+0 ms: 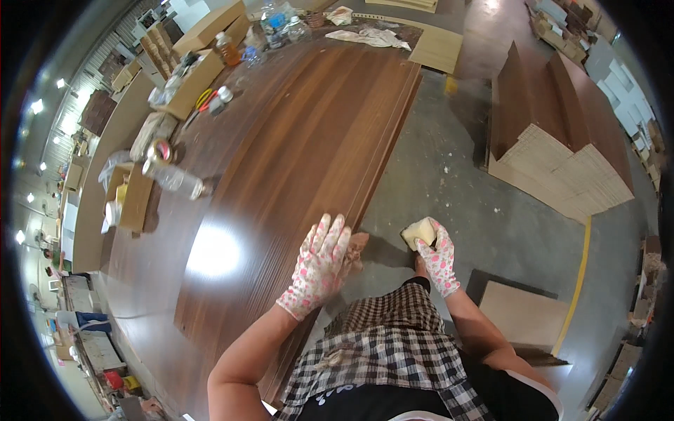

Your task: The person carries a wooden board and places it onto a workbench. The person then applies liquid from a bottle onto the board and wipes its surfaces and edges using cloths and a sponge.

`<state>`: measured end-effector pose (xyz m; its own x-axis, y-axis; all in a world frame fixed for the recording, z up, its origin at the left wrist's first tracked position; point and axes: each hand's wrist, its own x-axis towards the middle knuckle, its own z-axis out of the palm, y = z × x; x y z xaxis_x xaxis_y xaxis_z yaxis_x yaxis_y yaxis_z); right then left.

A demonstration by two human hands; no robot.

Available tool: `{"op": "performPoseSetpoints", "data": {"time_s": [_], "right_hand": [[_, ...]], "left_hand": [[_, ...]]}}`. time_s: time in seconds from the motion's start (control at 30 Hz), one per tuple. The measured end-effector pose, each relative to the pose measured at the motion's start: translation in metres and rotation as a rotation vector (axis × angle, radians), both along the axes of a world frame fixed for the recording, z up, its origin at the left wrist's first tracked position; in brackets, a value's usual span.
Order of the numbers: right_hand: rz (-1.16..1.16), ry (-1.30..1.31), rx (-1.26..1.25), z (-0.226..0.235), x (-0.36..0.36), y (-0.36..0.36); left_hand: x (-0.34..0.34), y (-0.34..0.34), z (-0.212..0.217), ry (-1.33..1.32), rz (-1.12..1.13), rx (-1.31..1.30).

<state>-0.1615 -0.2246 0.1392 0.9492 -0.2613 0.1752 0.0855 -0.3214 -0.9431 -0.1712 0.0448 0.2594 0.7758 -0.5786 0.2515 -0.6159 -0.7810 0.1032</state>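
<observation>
My left hand (319, 270), in a white glove with pink dots, reaches over the near right edge of a brown wood-grain panel (302, 140). Its fingers are stretched out. A crumpled brown cloth (356, 251) shows beside and partly behind this hand; whether the thumb grips it is hidden. To the right, off the panel's edge and over the floor, my right hand (439, 258) wears a matching glove. Its fingers are closed round a pale yellow sponge (419, 233). A bright lamp reflection lies on the panel left of my left hand.
At the left stand a clear plastic bottle (175, 179), a tape roll (160, 150), an open carton (130, 200) and scissors (204, 100). Several bottles and a white rag (368, 38) lie at the far end. Stacked brown panels (562, 140) rest on the floor at right.
</observation>
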Motion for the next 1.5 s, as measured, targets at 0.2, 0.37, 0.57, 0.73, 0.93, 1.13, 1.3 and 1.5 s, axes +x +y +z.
{"op": "performPoseSetpoints", "data": {"time_s": [0.2,0.37,0.57,0.73,0.93,1.13,1.3,1.5], "right_hand": [[-0.105,0.123,-0.038,0.004,0.019,-0.026],[-0.172,0.188,-0.039,-0.024,0.087,-0.116],[-0.093,0.306,0.44,-0.031,0.119,-0.13],[0.094,0.244,-0.1,-0.015,0.138,-0.144],[-0.037,0.345,0.392,-0.017,0.14,-0.154],[-0.118,0.304,-0.02,0.006,0.161,-0.184],[-0.044,0.077,0.074,0.08,0.222,-0.162],[0.446,-0.151,0.493,0.177,0.274,-0.003]], "left_hand": [[0.115,-0.034,0.05,-0.039,0.023,-0.025],[0.291,-0.118,0.046,-0.2,-0.067,-0.056],[0.412,-0.184,0.046,-0.18,0.023,0.098],[0.326,-0.155,0.036,-0.105,0.071,-0.037],[0.396,-0.199,0.058,-0.082,0.057,0.011],[0.373,-0.195,0.038,-0.137,0.084,-0.042],[0.282,-0.159,0.035,-0.015,0.205,-0.001],[0.169,-0.112,0.023,0.102,0.395,0.043]]}}
